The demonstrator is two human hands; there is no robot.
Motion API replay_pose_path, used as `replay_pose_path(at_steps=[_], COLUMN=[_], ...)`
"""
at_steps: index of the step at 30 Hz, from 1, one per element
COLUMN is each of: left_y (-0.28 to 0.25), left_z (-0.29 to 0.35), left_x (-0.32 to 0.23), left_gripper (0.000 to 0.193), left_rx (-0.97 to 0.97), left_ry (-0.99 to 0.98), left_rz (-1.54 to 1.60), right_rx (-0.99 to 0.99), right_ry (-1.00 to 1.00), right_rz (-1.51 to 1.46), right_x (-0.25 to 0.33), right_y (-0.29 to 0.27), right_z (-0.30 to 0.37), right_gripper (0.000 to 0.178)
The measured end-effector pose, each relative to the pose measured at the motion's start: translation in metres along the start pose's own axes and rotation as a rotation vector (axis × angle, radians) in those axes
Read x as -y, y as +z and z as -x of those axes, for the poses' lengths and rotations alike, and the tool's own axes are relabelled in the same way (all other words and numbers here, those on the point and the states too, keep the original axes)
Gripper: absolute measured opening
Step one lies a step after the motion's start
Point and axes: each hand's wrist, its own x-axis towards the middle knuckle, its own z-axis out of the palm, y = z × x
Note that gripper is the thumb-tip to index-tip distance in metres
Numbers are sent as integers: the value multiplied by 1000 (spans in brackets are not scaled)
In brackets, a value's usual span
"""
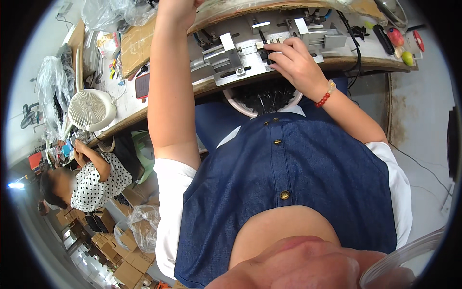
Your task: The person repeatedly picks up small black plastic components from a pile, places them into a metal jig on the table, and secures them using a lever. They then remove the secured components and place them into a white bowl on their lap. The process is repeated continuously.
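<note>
At the top edge, my left hand [179,10] is partly cut off, and its fingers are mostly out of sight. My left forearm reaches across the bench toward it. My right hand [296,62], with a beaded bracelet [325,99] at the wrist, is at the middle of a metal clamping jig [231,58]. Its bent fingers close on a small black part [263,54] there; the thumb is largely hidden. Metal slide blocks stand on both sides of that hand. Below the bench edge sits a pale round basket [236,104] full of thin black pieces.
A white fan [91,110], a phone [142,86] and a cardboard box [137,48] are on the left. To the right lie black pieces [359,32], a green fruit [407,59] and a hanging black cable [358,53]. Another person [98,180] works farther left.
</note>
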Motion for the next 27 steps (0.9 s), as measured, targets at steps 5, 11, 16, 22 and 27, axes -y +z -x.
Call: replay_pose_path(at_steps=[5,11,16,22,27], left_y=[-25,41,63,67,70], left_z=[4,76,156,163,160], left_x=[13,18,68,113,120], left_gripper=[21,22,24,28,28], left_rx=[-191,-171,-68,1,-30], left_ry=[87,316,562,455,518], left_rz=[444,213,-768,-897,-969], right_rx=[-138,-290,64,75,-95], right_ry=[-82,74,338,357,387], right_rz=[-12,312,256,225,21], right_x=[-22,-97,-116,-126,-111], right_y=[-19,-37,-19,-12,-37], right_z=[-41,-140,-176,-182,-175], right_gripper=[27,18,25,22,23])
